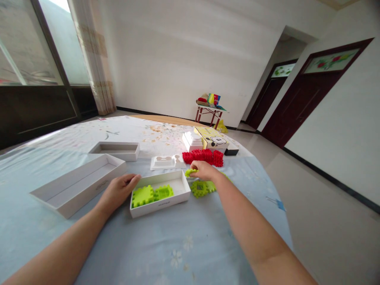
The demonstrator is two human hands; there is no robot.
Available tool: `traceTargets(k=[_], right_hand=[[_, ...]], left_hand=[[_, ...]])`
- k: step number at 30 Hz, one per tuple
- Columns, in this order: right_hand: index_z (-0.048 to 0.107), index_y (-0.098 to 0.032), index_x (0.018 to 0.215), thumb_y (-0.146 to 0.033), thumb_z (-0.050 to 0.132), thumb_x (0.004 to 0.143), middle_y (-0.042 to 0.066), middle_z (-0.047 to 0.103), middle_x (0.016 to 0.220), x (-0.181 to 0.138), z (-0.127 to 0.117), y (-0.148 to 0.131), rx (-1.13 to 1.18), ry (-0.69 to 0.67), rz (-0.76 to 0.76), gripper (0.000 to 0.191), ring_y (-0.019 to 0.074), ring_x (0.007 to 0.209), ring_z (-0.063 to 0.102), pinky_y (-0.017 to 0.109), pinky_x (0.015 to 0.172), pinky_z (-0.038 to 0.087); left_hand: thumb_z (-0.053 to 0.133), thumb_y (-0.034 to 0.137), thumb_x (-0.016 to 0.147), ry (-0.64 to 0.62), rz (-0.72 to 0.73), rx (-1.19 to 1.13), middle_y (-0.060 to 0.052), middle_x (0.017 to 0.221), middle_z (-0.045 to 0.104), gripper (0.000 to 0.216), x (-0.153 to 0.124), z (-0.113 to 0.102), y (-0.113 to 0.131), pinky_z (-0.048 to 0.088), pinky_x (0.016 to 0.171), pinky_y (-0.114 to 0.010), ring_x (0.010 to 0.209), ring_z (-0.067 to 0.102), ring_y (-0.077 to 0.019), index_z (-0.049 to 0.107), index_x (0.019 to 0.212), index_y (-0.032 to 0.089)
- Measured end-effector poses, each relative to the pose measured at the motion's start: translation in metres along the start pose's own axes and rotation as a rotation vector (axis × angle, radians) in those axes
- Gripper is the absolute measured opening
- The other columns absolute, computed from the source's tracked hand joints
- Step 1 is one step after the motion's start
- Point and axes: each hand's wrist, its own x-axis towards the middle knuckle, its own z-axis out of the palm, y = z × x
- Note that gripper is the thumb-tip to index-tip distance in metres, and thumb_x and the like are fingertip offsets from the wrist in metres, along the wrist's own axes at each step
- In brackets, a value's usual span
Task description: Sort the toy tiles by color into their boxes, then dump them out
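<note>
A white box [160,205] without a lid stands near the middle of the table, with two lime-green toothed building blocks [143,196] lying in its left part. My left hand [117,192] is at the box's left end, fingers curled and closed at its far corner. Just past the box's right end, my right hand [204,171] pinches a lime-green toothed block [190,173] above the table. More green blocks [199,189] lie below that hand, partly covered by my wrist. Behind it is a row of red toothed blocks [202,156].
A long white box [80,194] and a shallower grey-white one [118,147] are on the left. A white moulded tray [163,163] lies behind the middle box. Further back are a white stepped package [192,141], a yellow cartoon box [212,138] and a black box [231,149].
</note>
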Motion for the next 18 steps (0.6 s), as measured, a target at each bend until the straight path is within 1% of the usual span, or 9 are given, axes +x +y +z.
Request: traceTargets(k=[2, 4, 6, 8, 12, 15, 16, 18], right_hand=[[0.057, -0.017, 0.082, -0.027, 0.065, 0.072, -0.001, 0.059, 0.075, -0.01, -0.003, 0.0, 0.058, 0.056, 0.012, 0.017, 0.0125, 0.069, 0.053, 0.021, 0.06, 0.037], [0.054, -0.018, 0.082, -0.031, 0.064, 0.073, -0.002, 0.058, 0.074, -0.018, -0.005, 0.001, 0.094, 0.121, 0.026, 0.019, 0.0127, 0.069, 0.052, 0.022, 0.061, 0.036], [0.053, -0.019, 0.084, -0.031, 0.063, 0.074, -0.001, 0.058, 0.077, -0.024, -0.007, 0.003, 0.084, 0.166, 0.049, 0.019, 0.0134, 0.072, 0.052, 0.023, 0.063, 0.036], [0.051, -0.02, 0.085, -0.028, 0.062, 0.074, -0.001, 0.059, 0.079, -0.023, -0.006, 0.003, 0.046, 0.179, 0.079, 0.017, 0.0142, 0.074, 0.053, 0.023, 0.064, 0.036], [0.051, -0.021, 0.087, -0.024, 0.058, 0.078, 0.002, 0.062, 0.083, -0.01, -0.002, 0.0, -0.085, 0.165, 0.135, 0.012, 0.0166, 0.078, 0.057, 0.024, 0.064, 0.035], [0.051, -0.02, 0.092, -0.022, 0.057, 0.079, 0.006, 0.063, 0.092, 0.002, 0.004, -0.006, -0.185, 0.133, 0.161, 0.014, 0.0192, 0.088, 0.058, 0.026, 0.068, 0.037], [0.052, -0.02, 0.093, -0.022, 0.06, 0.078, 0.007, 0.063, 0.095, 0.005, 0.006, -0.007, -0.199, 0.11, 0.156, 0.017, 0.0198, 0.09, 0.058, 0.026, 0.069, 0.037], [0.054, -0.021, 0.092, -0.026, 0.069, 0.07, 0.006, 0.064, 0.098, 0.007, 0.009, -0.007, -0.199, 0.046, 0.126, 0.027, 0.0205, 0.091, 0.058, 0.026, 0.07, 0.039]], left_hand=[[0.043, 0.055, 0.078, -0.004, 0.007, 0.004, 0.001, 0.064, 0.062, 0.044, 0.0, 0.001, -0.002, 0.037, 0.056, -0.021, 0.063, 0.053, -0.0159, 0.064, 0.073, 0.017], [0.045, 0.055, 0.077, 0.007, 0.009, -0.004, 0.001, 0.063, 0.062, 0.043, 0.001, 0.001, -0.002, 0.038, 0.055, -0.021, 0.062, 0.053, -0.0157, 0.064, 0.071, 0.017], [0.046, 0.057, 0.074, 0.023, 0.003, -0.016, 0.001, 0.059, 0.061, 0.044, 0.001, 0.001, -0.001, 0.037, 0.053, -0.02, 0.059, 0.052, -0.0156, 0.063, 0.066, 0.017], [0.047, 0.059, 0.072, 0.035, -0.011, -0.023, 0.001, 0.057, 0.059, 0.045, 0.001, 0.001, 0.0, 0.037, 0.052, -0.02, 0.058, 0.052, -0.0155, 0.062, 0.063, 0.018], [0.047, 0.059, 0.072, 0.036, -0.025, -0.032, 0.001, 0.057, 0.059, 0.044, 0.0, 0.0, 0.003, 0.037, 0.052, -0.02, 0.059, 0.051, -0.0156, 0.061, 0.065, 0.018], [0.046, 0.06, 0.072, 0.03, -0.027, -0.041, 0.001, 0.056, 0.058, 0.045, -0.001, -0.001, 0.004, 0.037, 0.052, -0.021, 0.059, 0.05, -0.0157, 0.062, 0.066, 0.018], [0.046, 0.06, 0.072, 0.029, -0.028, -0.044, 0.001, 0.056, 0.058, 0.046, -0.002, -0.001, 0.004, 0.037, 0.052, -0.021, 0.058, 0.05, -0.0157, 0.062, 0.066, 0.018], [0.045, 0.06, 0.073, 0.03, -0.028, -0.044, 0.001, 0.057, 0.058, 0.046, -0.002, 0.0, 0.004, 0.037, 0.051, -0.021, 0.059, 0.05, -0.0159, 0.062, 0.067, 0.017]])
